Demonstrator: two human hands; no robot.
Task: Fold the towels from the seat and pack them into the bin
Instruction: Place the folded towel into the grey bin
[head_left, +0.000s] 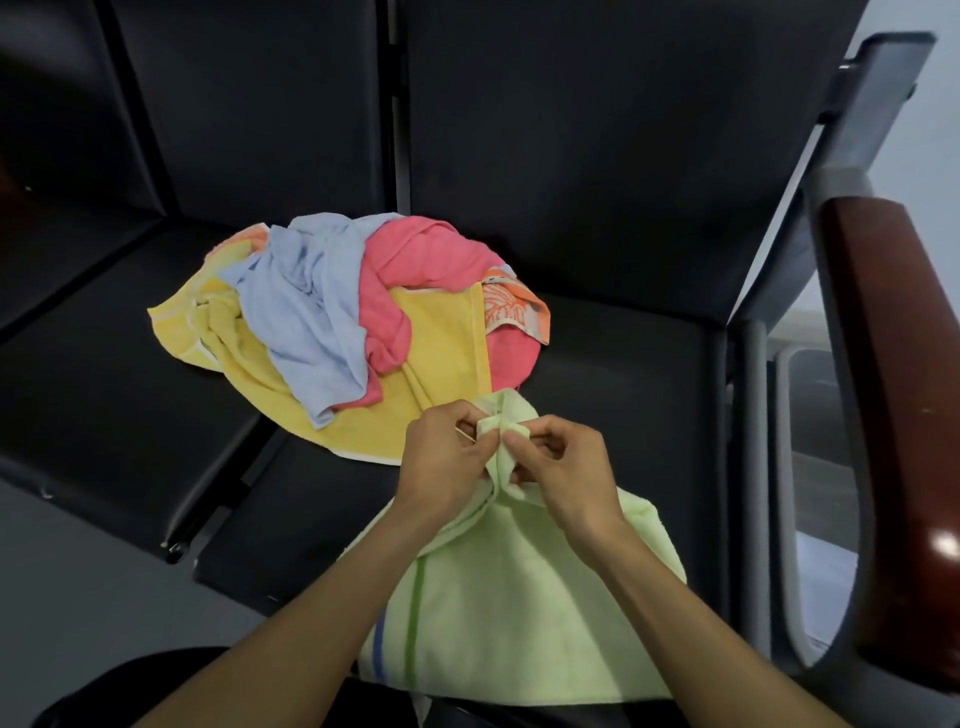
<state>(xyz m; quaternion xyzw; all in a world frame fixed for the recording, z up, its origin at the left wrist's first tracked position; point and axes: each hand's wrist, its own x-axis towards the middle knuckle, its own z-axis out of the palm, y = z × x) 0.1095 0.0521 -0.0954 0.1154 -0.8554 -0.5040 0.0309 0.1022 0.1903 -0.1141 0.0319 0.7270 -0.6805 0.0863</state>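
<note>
- Far left: black seat (104, 374), padded, dark backrest behind; no bin in view anywhere.
- Left of centre on that seat: heap of towels (343, 322), unfolded and tangled; yellow towel (441, 338) underneath and spread widest, pale blue towel (306, 312) draped over it, pink towel (415, 254) bunched at the back, orange patterned towel (514, 306) poking out at the right edge.
- Centre, just in front of the heap: left hand (441, 457), fingers curled, pinching one gathered corner of the green towel (519, 587).
- Just right of it, almost touching: right hand (566, 467), fingers likewise curled, pinching the same bunched top edge.
- Green towel hanging down from both pinches toward the body, lower part lying over the seat's front edge and the lap; long axis running from the hands back to the viewer; pale green terry, a green stripe and a blue stripe near its left border.
- Judged: corners being sorted before spreading; both hands equally near, so drawing them apart along the top edge looks like the needed move.
- Far right: brown armrest (893, 415) on a grey frame.
</note>
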